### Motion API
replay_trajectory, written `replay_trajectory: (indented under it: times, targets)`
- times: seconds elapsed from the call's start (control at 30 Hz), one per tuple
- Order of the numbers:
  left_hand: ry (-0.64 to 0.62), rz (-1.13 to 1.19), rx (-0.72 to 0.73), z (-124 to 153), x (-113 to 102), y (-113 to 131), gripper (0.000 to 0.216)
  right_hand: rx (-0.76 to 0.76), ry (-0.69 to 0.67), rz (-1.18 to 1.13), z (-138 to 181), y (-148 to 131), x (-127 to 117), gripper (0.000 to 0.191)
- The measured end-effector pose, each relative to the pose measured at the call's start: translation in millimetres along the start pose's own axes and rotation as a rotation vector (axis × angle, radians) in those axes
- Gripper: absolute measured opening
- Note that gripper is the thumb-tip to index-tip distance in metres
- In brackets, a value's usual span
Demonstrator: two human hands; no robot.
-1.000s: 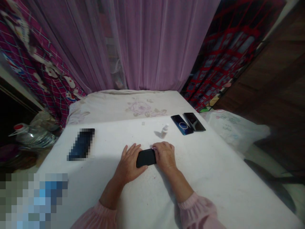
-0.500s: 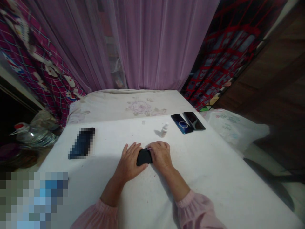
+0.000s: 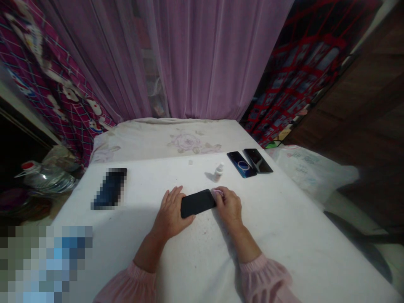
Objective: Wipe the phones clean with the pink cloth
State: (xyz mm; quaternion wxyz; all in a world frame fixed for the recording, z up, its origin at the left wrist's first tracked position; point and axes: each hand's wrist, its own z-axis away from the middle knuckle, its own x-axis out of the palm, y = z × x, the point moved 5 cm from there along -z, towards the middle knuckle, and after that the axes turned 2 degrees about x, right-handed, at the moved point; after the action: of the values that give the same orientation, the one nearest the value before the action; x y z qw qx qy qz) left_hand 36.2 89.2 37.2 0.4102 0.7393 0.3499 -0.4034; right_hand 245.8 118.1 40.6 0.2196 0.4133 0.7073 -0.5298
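A black smartphone [image 3: 198, 203] lies on the white tablecloth in front of me, its long side running roughly left to right. Thumb and fingers of my left hand [image 3: 170, 213] grip its left end. At the phone's right end, my right hand [image 3: 229, 207] pinches a small pinkish cloth [image 3: 217, 192], most of it hidden under the fingers. Just beyond the phone stands a small clear spray bottle [image 3: 218, 172] with a white top.
Two more phones, one blue [image 3: 241, 164] and one dark [image 3: 258, 160], lie side by side at the back right. A pixelated dark object [image 3: 109, 188] is at the left. A tiny pale square [image 3: 190, 162] lies near the back. A plastic bag [image 3: 311, 168] hangs beyond the right edge.
My right hand has slid rightward with the cloth, from over the phone to its right end, uncovering more of the black surface. My left hand has stayed in place.
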Motion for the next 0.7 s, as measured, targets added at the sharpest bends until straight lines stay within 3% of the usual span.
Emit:
replay_trajectory:
  times: [0.17, 0.53, 0.7]
  targets:
    - [-0.045, -0.042, 0.051, 1, 5, 2, 0.066, -0.032, -0.021, 0.008, -3, -14, 8, 0.019]
    - [-0.049, -0.075, 0.069, 2, 6, 5, 0.058, -0.036, -0.078, 0.124, 24, -13, -12, 0.014]
    - [-0.072, -0.08, 0.084, 2, 8, 4, 0.058, -0.012, -0.103, 0.142, 19, -15, -7, 0.015]
